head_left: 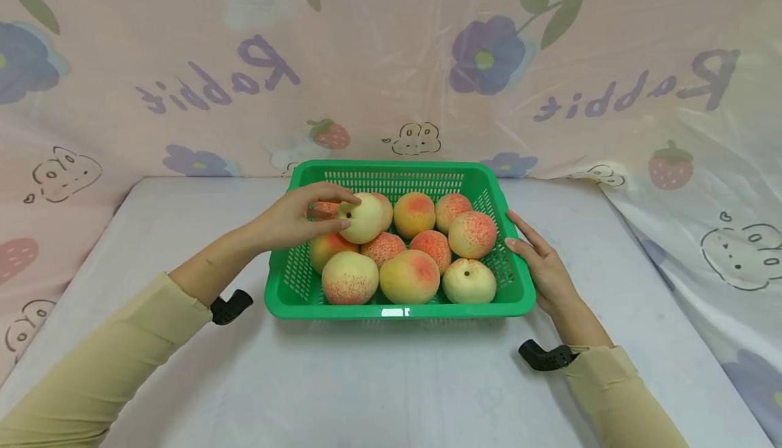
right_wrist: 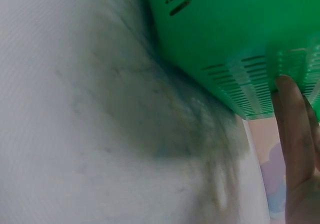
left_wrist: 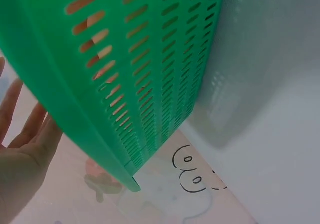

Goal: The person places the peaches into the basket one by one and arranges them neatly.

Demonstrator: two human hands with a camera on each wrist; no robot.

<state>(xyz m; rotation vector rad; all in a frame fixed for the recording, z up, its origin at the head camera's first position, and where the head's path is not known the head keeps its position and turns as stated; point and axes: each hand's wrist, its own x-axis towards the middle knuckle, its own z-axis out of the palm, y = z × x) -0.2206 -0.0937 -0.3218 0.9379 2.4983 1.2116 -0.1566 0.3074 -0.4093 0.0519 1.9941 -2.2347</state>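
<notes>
Green slotted plastic forms the basket (head_left: 293, 278), which sits on the pale surface (head_left: 391, 380) and holds a heap of peaches. The left hand (head_left: 293, 220) reaches over the left rim, its thumb and fingers curled around the pale peach (head_left: 363, 218) lying on top of the pile towards the back left. The right hand (head_left: 540, 265) lies with straight fingers flat against the basket's right wall, holding nothing. To do this well, I judge the grip should stay wide around the fruit's middle and the lift go straight up, so the neighbouring peaches do not roll, while the right hand braces the basket.

From the head view the whole pile and both hands are plain. The left wrist view shows only the basket's outer wall (left_wrist: 150, 83) close up, fruit colour glimpsed through the slots, and a bit of palm (left_wrist: 20, 164); the grasp itself is hidden. The right wrist view, blurred, shows fingers (right_wrist: 295, 134) beside the basket's lower edge (right_wrist: 250, 43).
</notes>
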